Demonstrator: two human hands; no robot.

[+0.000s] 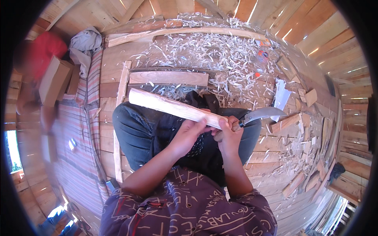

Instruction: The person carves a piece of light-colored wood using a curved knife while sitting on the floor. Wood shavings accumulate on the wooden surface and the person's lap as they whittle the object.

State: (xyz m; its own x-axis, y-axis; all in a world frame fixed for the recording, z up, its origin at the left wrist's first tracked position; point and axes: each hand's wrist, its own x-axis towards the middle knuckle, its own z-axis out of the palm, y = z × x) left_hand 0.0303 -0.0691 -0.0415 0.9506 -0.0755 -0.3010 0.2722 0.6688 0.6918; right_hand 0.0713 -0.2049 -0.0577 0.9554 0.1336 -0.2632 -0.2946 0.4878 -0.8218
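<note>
A pale, peeled length of wood (167,107) slants across my lap, its thick end to the left and its narrower end at my hands. My left hand (188,135) is closed around its lower part, thumb along the top. My right hand (230,133) is closed on the handle of a curved knife (262,114), with its thumb up against the wood's narrow end. The hooked steel blade points right, away from the wood. Most of the knife's handle is hidden in my fingers.
Wood shavings (208,45) lie thick across the plank floor ahead. Boards (169,78) lie just beyond my knees, and a plastic bottle (262,59) lies farther right. Offcuts (311,96) are scattered at right. A striped rug (75,145) and cardboard box (55,80) are at left.
</note>
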